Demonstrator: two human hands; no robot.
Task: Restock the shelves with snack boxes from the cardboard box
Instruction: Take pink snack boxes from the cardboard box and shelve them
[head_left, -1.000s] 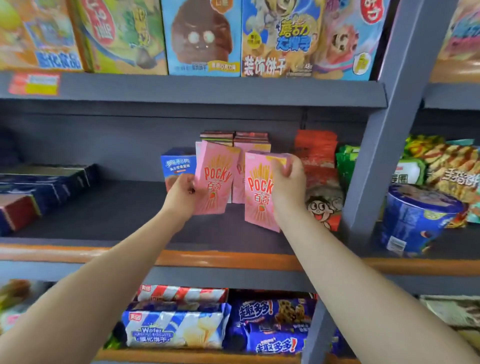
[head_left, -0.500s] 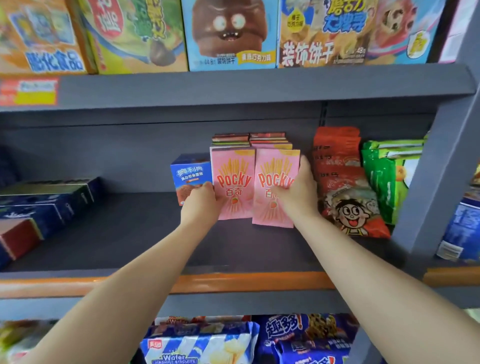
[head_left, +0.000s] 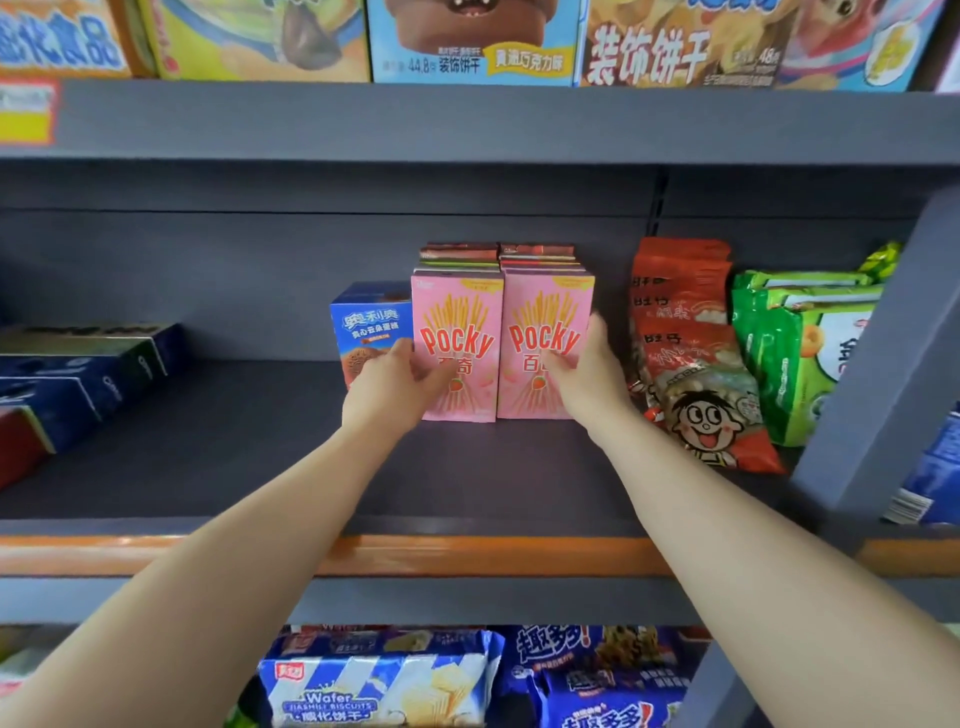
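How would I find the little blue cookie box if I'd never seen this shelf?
Look at the dark grey middle shelf. Near its centre stand two pink Pocky boxes; the blue cookie box stands just left of them, by the left hand. It is shorter than the pink boxes, and the only upright blue one there.

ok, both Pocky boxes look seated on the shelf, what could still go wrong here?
1. Left hand and right hand both grip their pink boxes; a careless pull-back could tip them forward.
2. The right hand sits close to the red bags and could drag them.
3. The left hand could nudge the blue box.
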